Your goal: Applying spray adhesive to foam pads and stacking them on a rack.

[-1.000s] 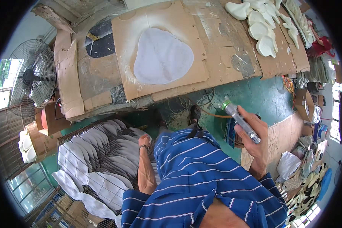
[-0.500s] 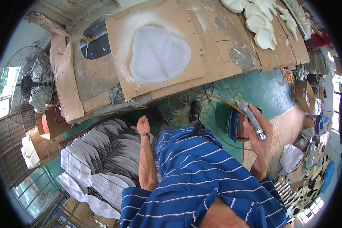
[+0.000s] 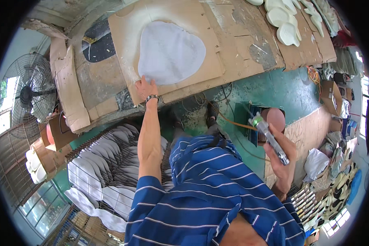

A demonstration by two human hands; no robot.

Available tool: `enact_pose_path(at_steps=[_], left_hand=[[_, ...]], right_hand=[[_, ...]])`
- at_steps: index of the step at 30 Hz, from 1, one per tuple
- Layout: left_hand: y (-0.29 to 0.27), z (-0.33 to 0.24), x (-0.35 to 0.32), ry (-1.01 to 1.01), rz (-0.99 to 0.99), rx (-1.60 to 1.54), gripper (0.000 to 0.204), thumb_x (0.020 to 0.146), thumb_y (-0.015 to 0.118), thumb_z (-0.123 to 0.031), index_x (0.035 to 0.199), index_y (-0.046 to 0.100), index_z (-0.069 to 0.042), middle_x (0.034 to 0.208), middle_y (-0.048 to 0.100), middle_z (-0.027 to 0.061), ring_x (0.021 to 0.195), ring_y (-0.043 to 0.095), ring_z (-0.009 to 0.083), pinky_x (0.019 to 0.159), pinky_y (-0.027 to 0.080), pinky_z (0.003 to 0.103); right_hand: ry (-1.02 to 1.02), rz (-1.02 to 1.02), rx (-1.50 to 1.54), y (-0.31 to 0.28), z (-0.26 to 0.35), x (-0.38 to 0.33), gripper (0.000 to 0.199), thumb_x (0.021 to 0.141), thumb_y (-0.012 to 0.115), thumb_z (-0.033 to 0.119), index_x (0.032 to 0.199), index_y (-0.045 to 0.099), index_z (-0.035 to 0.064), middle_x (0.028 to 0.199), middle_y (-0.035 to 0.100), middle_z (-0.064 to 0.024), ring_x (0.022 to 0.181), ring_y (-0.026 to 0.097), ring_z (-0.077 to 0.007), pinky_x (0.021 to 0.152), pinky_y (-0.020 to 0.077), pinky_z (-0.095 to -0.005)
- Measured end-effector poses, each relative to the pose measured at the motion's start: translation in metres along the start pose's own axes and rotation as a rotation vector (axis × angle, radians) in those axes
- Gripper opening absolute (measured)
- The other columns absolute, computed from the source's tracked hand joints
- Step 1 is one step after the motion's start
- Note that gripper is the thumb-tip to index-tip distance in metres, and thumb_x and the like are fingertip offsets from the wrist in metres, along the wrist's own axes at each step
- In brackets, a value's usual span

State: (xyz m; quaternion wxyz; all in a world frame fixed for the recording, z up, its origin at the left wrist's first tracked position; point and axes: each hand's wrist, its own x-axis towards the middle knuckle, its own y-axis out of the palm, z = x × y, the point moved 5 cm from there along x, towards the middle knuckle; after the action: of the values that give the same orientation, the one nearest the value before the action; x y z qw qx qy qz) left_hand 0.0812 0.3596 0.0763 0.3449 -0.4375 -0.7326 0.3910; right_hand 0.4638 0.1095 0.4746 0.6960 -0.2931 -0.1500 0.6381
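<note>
white fabric piece point(image 3: 171, 52) on cardboard sheet point(image 3: 168, 45) | likely light, limp; lift by near edge | left hand point(image 3: 145, 87) fingers spread there | right hand point(image 3: 281, 158) wrapped round spray gun point(image 3: 269, 137)

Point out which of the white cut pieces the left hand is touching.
The large rounded white sheet lying alone on the cardboard panel; the left hand rests at its lower left edge. The other white pieces are smaller, far right, untouched.

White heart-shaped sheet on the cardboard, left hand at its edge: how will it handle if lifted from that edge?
The white sheet lies dead flat and looks thin, so it is probably floppy and light. Lifted by the left hand alone, it would likely droop. On the cardboard board it may slide easily.
</note>
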Motion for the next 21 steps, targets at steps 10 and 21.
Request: enact_pose_path(at_steps=[10,21], left_hand=[[0.003,0.010,0.020,-0.179,0.106,-0.058,0.035,0.077,0.081,-0.013,0.112,0.077,-0.014,0.110,0.064,0.0119,0.108,0.061,0.0323,0.092,0.051,0.048],[-0.001,0.018,0.014,-0.217,0.086,-0.043,0.039,0.082,0.080,-0.014,0.120,0.072,-0.012,0.123,0.055,0.0168,0.112,0.058,0.0371,0.091,0.050,0.049]], right_hand=[[0.110,-0.058,0.086,0.008,-0.015,0.002,0.049,0.089,0.078,0.011,0.134,0.065,-0.0032,0.101,0.074,-0.0120,0.087,0.069,-0.0155,0.080,0.0540,-0.0290],[0.029,0.168,0.064,0.012,0.004,0.010,0.054,0.082,0.080,0.005,0.133,0.066,-0.0016,0.102,0.074,-0.0167,0.087,0.071,-0.0234,0.079,0.0533,-0.0306]])
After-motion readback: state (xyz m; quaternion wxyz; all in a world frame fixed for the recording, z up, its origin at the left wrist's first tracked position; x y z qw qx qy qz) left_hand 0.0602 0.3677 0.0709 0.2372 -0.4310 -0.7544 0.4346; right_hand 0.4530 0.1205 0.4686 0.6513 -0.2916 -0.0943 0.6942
